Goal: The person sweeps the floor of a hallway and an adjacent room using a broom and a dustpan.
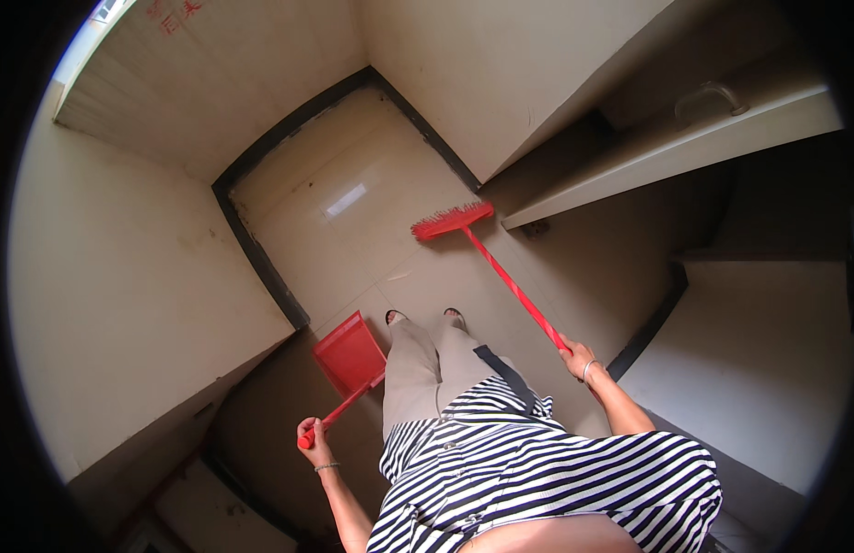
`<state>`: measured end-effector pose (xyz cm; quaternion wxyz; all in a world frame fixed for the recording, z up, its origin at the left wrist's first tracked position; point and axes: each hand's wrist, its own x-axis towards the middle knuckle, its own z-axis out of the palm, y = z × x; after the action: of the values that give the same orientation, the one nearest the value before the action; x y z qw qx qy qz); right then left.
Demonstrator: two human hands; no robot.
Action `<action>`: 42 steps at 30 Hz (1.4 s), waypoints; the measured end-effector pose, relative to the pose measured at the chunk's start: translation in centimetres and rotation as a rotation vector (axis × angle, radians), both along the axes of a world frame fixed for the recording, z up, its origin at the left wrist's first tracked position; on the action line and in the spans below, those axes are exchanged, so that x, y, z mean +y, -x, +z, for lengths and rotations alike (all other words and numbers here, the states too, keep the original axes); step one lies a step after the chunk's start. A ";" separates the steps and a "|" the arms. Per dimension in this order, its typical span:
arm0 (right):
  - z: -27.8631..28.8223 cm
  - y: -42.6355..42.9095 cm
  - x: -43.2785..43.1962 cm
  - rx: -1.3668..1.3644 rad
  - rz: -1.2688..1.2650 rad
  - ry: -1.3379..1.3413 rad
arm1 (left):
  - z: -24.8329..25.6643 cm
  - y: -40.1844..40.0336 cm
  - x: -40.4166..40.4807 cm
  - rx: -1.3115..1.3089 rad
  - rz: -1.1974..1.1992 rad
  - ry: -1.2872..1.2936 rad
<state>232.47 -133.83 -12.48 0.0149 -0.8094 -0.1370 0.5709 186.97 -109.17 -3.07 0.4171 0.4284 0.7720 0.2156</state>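
In the head view my left hand (315,440) is closed round the short handle of a red plastic dustpan (349,354), whose pan hangs beside my left leg. My right hand (577,358) grips the red shaft of a broom (513,287). The broom's red bristled head (452,221) is ahead of my feet and to the right, close to the bottom corner of a door. Both of my feet, in open-toed footwear, stand on the tiled floor (372,256) between the dustpan and the broom.
Pale walls (150,276) with a dark skirting (258,259) enclose a floor recess ahead. At the right stands a door (648,166), its edge towards me, with a curved metal handle (723,93). A low pale wall (752,345) lies beyond my right arm.
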 end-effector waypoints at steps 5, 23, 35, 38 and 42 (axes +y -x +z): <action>-6.9 -0.8 1.0 -0.079 -0.062 -0.148 | -1.0 -0.5 0.3 -0.033 -0.033 -0.050; -9.0 7.2 7.8 -0.005 0.174 -0.358 | 2.7 5.4 -1.4 -0.121 0.361 -0.143; -6.4 7.5 -0.6 0.078 0.310 -0.123 | 3.4 9.4 -3.7 -0.002 0.552 -0.083; -2.6 5.7 -3.9 0.165 0.209 -0.093 | 2.6 9.2 -3.7 0.010 0.601 -0.075; -1.5 4.3 4.4 0.313 -0.125 -0.037 | 1.9 7.7 -4.4 0.071 0.672 -0.103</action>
<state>228.18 -129.44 -13.98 0.0865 -0.7171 -0.0931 0.6853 179.28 -113.55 -1.12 0.2736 0.1776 0.8721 0.3646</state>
